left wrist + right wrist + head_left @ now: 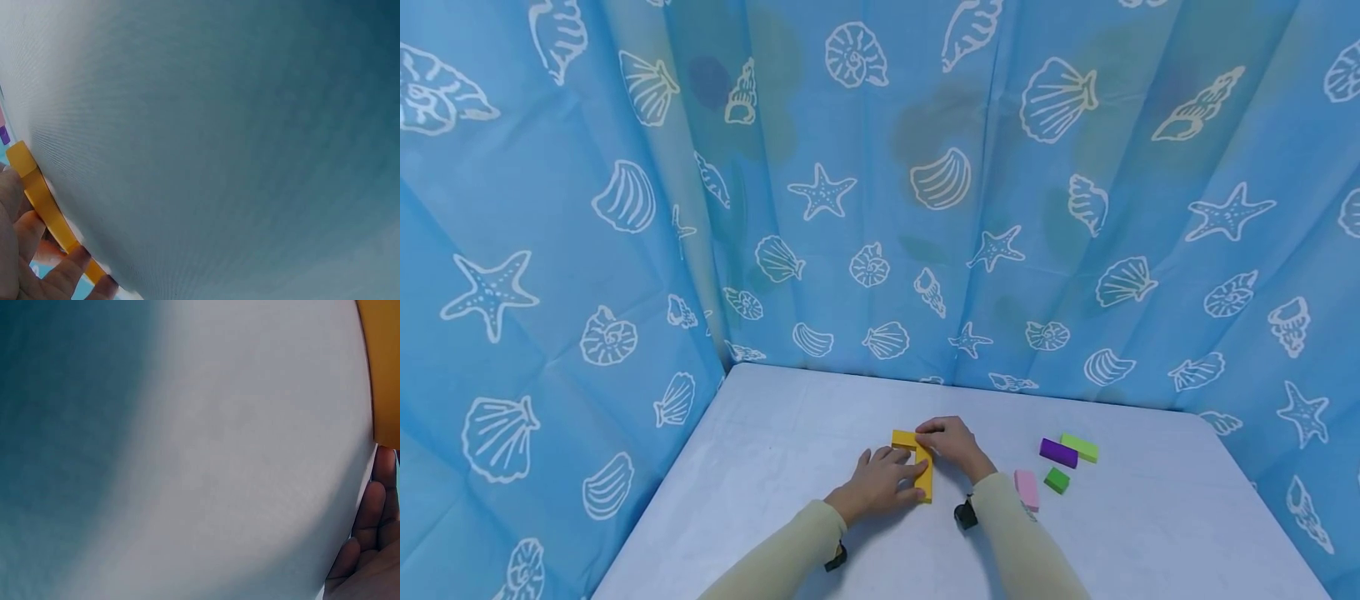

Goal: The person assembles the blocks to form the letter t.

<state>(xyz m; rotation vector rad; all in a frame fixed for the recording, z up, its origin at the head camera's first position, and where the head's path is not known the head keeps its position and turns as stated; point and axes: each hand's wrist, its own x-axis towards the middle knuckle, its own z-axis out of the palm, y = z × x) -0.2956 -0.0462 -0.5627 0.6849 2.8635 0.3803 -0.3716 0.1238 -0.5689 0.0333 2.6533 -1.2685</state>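
Note:
Two yellow blocks lie on the table in an angled shape in the head view: a short piece (902,438) across the far end and a long one (924,485) running toward the person. The left hand (877,485) has spread fingers resting on and beside them from the left. At the far right corner, the right hand (953,442) touches the yellow with its fingertips. The left wrist view shows fingertips of the left hand (37,262) along the yellow edge (49,211). In the right wrist view, the right hand's fingers (371,509) extend by a yellow end (384,375).
Right of the right forearm lie a pink block (1026,490), a purple block (1058,452), a light green block (1081,447) and a small green block (1057,480). A blue curtain with shell prints (880,200) stands behind the white table (775,442).

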